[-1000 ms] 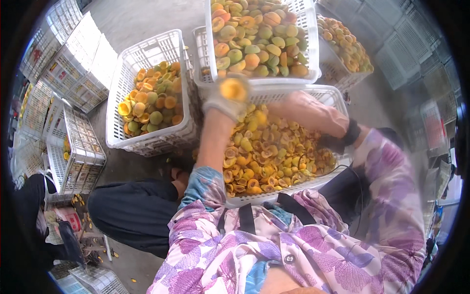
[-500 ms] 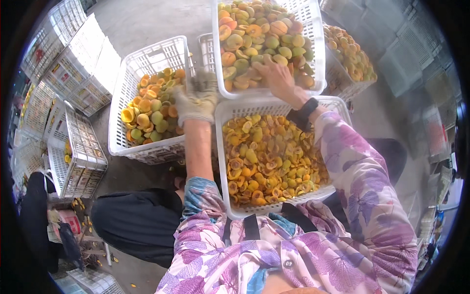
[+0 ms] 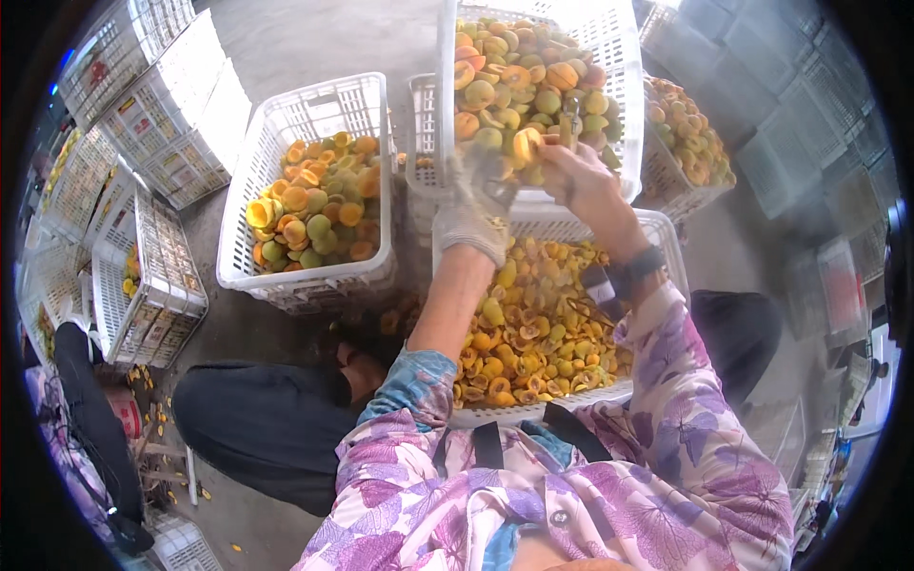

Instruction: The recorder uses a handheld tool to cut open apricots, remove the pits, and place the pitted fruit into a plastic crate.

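Gloved left hand [image 3: 473,198] hovers beside curled right hand [image 3: 585,179].

Smooth grey floor [image 3: 319,43]; strong light whitening stacked crates [image 3: 171,119] at left; greyer crate stacks [image 3: 795,105] right.

Smooth, hard plastic on the near crate [image 3: 524,414], a faint sheen along its rim, and moist, glossy cut fruit [image 3: 519,352] inside it! At its far left corner, the glove [image 3: 474,228] on the left hand [image 3: 484,181] shows matt, rough-looking cloth; past its far edge, the slim tool [image 3: 569,124] at the right hand [image 3: 583,173] looks like metal, the far crate [image 3: 624,67] bright plastic. Left of the near crate, matt cloth trousers [image 3: 257,428], dull concrete floor [image 3: 228,328]. Nearer the body, soft printed cloth, the shirt [image 3: 476,514]!
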Demonstrator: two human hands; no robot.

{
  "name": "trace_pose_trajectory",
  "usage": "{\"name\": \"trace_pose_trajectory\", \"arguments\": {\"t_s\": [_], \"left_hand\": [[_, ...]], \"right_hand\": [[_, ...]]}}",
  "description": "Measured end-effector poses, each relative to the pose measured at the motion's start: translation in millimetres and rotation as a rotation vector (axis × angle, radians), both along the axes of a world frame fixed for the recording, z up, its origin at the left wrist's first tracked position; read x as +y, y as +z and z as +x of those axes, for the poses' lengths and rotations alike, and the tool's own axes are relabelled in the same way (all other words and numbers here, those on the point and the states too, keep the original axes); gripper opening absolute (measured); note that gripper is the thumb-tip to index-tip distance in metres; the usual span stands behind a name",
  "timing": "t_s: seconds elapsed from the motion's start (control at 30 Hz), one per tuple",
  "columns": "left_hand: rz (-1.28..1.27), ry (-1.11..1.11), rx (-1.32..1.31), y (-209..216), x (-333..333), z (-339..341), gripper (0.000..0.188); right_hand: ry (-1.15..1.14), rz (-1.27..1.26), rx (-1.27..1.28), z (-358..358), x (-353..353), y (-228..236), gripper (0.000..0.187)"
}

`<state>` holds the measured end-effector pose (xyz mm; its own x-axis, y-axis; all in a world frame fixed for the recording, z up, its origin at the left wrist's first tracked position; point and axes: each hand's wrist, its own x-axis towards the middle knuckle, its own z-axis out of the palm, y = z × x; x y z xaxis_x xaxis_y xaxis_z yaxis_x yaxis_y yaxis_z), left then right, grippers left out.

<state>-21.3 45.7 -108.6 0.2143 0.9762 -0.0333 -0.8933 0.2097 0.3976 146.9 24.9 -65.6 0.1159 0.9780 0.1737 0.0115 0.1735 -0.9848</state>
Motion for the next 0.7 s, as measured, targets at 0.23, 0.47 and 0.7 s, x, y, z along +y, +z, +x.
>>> {"name": "trace_pose_trajectory", "arguments": {"t_s": [0.23, 0.47, 0.7], "left_hand": [[-0.277, 0.012, -0.198, 69.4, -31.2, -15.4, 0.044], [-0.193, 0.063, -0.257, 67.5, -21.2, -18.4, 0.043], [-0.05, 0.012, 0.021, 93.5, -47.9, -15.8, 0.049]], "right_hand": [[0.031, -0.05, -0.073, -68.1, -43.3, 58.7, 0.014], [-0.286, 0.224, -0.813, -85.3, -59.9, 24.0, 0.026], [-0.345, 0.273, -1.124, -87.5, -59.0, 19.6, 0.029]]}}
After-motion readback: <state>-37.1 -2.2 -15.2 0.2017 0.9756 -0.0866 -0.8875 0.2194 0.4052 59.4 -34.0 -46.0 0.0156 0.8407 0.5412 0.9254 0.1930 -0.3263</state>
